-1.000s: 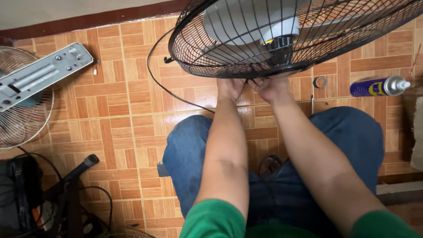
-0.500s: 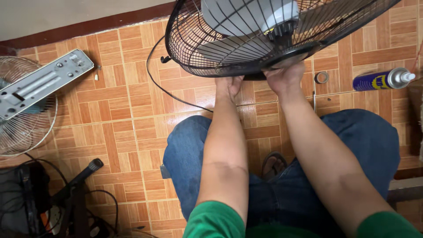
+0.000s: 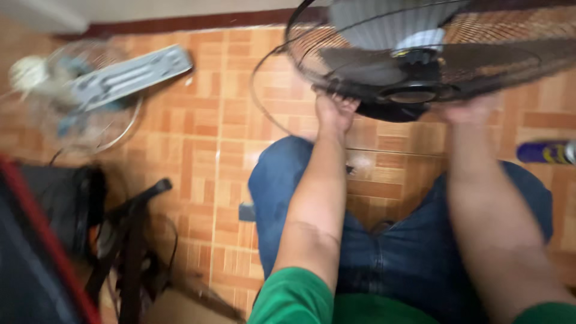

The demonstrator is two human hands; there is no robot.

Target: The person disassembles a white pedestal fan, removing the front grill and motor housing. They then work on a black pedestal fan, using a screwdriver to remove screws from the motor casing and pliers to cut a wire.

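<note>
- As we look down from the head camera, we see a black wire fan cage (image 3: 432, 66) held up in front of us, above our knees in blue jeans (image 3: 408, 252), and the whole picture is blurred.
- The fan cage lies straight ahead of both hands and a little above them, tipped so its round face points partly down at us, with grey blades (image 3: 384, 27) and a dark hub (image 3: 414, 93) showing through the wires.
- Our left hand (image 3: 335, 114) touches the cage's lower left rim, fingers curled up against the wires; it seems to grip them, though blur hides how tightly.
- Our right hand (image 3: 471, 111) sits under the rim just right of the hub; we cannot tell how far it is closed.
- Both hands are about equally near, one either side of the hub.
- A thin black cord (image 3: 264, 102) loops down from the cage's left edge.
- On the orange tiled floor (image 3: 210, 138), well apart to the left, lie a second fan guard (image 3: 78, 120) with a grey bar (image 3: 132, 75) across it.
- A blue spray can (image 3: 543, 152) lies at the right edge.
</note>
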